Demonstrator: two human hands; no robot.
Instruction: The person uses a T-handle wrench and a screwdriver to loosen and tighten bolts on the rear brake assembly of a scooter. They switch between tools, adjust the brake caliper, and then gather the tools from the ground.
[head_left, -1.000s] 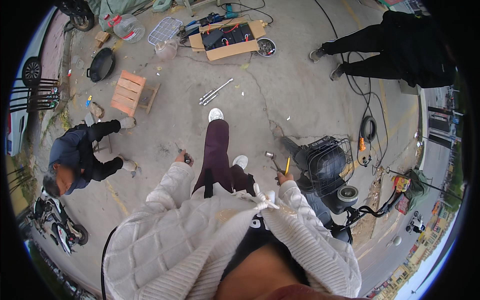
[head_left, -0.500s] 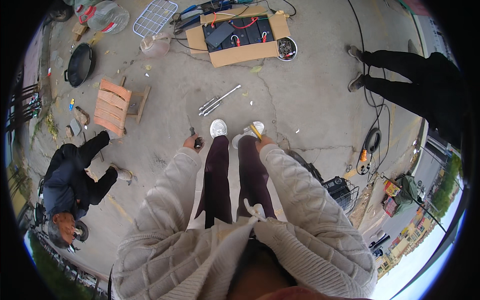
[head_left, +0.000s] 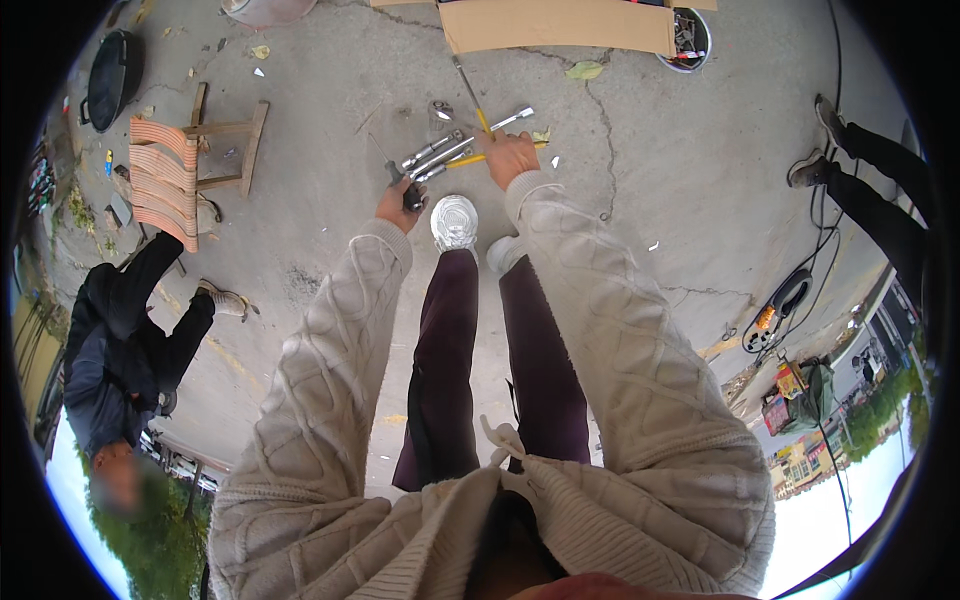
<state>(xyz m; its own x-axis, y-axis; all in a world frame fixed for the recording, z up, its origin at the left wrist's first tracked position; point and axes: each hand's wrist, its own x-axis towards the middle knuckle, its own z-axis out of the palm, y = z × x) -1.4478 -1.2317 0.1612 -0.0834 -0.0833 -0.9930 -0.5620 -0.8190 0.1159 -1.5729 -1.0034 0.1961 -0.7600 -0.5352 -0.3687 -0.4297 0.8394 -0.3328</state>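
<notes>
Bent forward, I hold my left hand [head_left: 400, 203] closed round a screwdriver with a dark handle [head_left: 412, 198]; its thin shaft points up and left. My right hand [head_left: 511, 158] grips a yellow-handled screwdriver [head_left: 483, 118], whose metal shaft reaches toward the cardboard box. Between the hands, chrome wrench-like tools [head_left: 440, 150] lie on the concrete. A second yellow rod-like tool [head_left: 470, 160] crosses them and passes by my right hand; I cannot tell whether the fingers touch it. Just beyond lies a small round-headed metal piece [head_left: 442, 111].
The cardboard box [head_left: 560, 28] stands ahead beside a round tub of small metal parts [head_left: 688, 42]. To the left are a wooden folding stool [head_left: 165, 180], a black pan [head_left: 110, 80] and a seated person [head_left: 125, 350]. Someone stands at right near cables [head_left: 790, 295].
Both hands have reached forward to the chrome tools. A yellow tool and a small metal piece now show beside them. The view has shifted, putting the box partly out of sight.
</notes>
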